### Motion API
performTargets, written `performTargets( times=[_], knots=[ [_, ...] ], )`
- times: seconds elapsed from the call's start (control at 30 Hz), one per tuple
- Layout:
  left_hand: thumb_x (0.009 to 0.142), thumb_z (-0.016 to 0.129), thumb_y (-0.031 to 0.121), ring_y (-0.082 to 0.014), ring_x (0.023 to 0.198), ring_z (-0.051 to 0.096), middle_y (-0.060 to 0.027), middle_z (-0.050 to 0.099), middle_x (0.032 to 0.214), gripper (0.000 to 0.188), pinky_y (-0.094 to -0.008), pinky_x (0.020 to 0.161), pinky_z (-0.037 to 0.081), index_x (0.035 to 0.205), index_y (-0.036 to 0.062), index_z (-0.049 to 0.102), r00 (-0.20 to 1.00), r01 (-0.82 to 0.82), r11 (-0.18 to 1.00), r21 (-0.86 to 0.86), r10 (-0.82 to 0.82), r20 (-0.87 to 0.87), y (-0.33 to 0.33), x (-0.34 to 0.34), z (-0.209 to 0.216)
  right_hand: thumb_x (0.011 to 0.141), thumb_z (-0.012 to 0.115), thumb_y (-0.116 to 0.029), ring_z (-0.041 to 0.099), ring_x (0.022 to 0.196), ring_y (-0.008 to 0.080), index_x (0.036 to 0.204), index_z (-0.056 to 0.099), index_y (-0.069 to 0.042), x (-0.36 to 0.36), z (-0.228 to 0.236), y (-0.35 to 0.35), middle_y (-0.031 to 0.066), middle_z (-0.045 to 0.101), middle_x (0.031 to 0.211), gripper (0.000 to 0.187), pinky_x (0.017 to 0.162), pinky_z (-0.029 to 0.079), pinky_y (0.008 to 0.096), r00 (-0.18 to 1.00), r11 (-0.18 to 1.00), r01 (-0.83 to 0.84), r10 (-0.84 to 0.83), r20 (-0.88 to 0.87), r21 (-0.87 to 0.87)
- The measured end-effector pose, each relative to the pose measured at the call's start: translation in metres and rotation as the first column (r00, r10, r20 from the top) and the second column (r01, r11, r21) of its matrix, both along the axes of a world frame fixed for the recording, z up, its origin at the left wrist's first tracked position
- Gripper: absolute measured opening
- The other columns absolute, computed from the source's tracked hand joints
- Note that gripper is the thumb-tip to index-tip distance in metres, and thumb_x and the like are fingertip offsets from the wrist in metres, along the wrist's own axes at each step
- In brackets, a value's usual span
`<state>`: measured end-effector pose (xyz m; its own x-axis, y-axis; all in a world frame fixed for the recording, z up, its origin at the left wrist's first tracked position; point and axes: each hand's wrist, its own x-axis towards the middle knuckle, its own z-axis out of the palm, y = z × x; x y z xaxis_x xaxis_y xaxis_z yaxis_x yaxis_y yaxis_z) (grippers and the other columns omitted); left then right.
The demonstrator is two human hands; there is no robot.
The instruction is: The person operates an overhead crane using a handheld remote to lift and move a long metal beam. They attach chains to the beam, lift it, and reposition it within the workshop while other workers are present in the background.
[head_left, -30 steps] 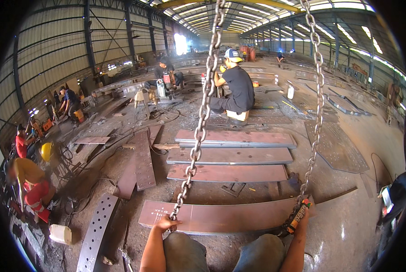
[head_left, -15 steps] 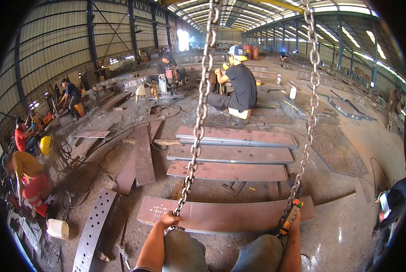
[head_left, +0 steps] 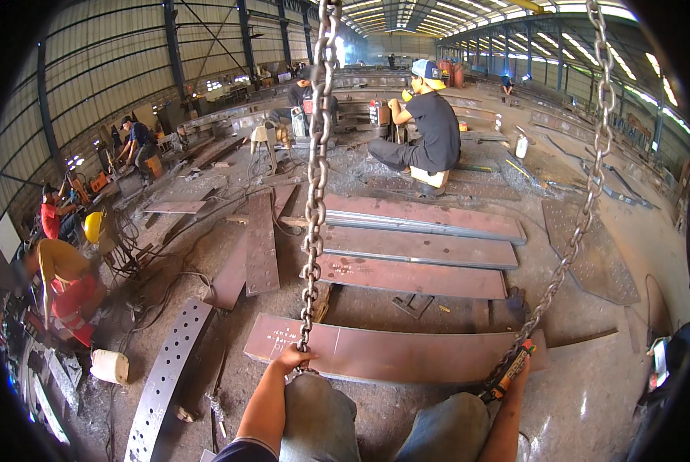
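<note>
My left hand (head_left: 294,359) is closed round the lower end of a heavy steel link chain (head_left: 311,254) that hangs down on the left, just above my knee. A second chain (head_left: 575,254) slants down on the right to my other knee. Beside its lower end my right hand (head_left: 520,371) grips an orange and black push-button hoist control (head_left: 508,373); most of its fingers are hidden behind the control. Under and beyond both hands lies a long reddish-brown steel plate (head_left: 406,356) with white chalk marks near its left end.
Several stacked steel plates (head_left: 429,246) lie beyond. A perforated curved plate (head_left: 164,377) and a white jerrycan (head_left: 110,366) are at the left, a drilled plate (head_left: 587,246) at the right. One worker (head_left: 429,127) sits ahead; another (head_left: 64,281) bends at the left.
The view has swung left, so most things sit farther right. The left chain hangs straighter, and the right chain slants farther outward. Both hands keep their holds.
</note>
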<state>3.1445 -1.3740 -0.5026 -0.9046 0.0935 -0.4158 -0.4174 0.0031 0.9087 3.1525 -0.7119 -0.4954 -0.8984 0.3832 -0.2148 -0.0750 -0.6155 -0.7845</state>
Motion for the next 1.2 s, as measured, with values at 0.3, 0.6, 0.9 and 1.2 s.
performTargets(
  times=[0.3,0.6,0.9,1.2],
  knots=[
    [0.081,0.085,0.021,-0.0137,0.055,0.051,-0.0023,0.055,0.060,0.033,-0.0332,0.055,0.041,0.067,0.0093,0.057,0.999,0.005,0.987,-0.158,-0.013,-0.048,0.014,-0.006,0.008,0.101,0.041,-0.059,0.064,0.058,0.0191,0.106,0.065,-0.011,0.011,0.026,-0.008,0.0059,0.068,0.079,0.053,0.050,0.053,0.0312,0.999,0.998,0.039,-0.038,-0.020,0.053],
    [0.082,0.084,0.011,-0.0154,0.055,0.053,-0.0037,0.055,0.063,0.027,-0.0353,0.057,0.051,0.076,0.0054,0.058,0.995,-0.073,0.997,-0.034,0.071,-0.064,0.028,-0.016,0.024,0.104,0.038,-0.053,0.063,0.054,0.0178,0.110,0.065,-0.010,-0.008,0.031,-0.013,0.0071,0.068,0.080,0.052,0.047,0.052,0.0303,0.998,0.996,-0.034,0.037,-0.041,0.079],
    [0.083,0.082,0.013,-0.0141,0.053,0.053,-0.0024,0.055,0.063,0.026,-0.0329,0.051,0.045,0.078,0.0083,0.057,0.989,-0.094,0.993,-0.075,0.085,-0.117,0.036,-0.028,0.028,0.100,0.040,-0.062,0.063,0.053,0.0184,0.110,0.063,-0.009,-0.009,0.028,-0.007,0.0086,0.068,0.080,0.059,0.046,0.052,0.0305,0.996,0.996,-0.052,0.058,-0.067,0.078],
    [0.083,0.083,0.013,-0.0123,0.053,0.051,-0.0019,0.055,0.062,0.028,-0.0313,0.051,0.045,0.075,0.0072,0.057,0.979,-0.172,0.985,-0.027,0.168,-0.113,0.045,-0.033,0.031,0.102,0.039,-0.059,0.063,0.057,0.0184,0.114,0.063,-0.011,-0.012,0.033,-0.008,0.0074,0.068,0.082,0.055,0.050,0.052,0.0316,0.993,0.992,-0.086,0.093,-0.077,0.092]
  ],
)
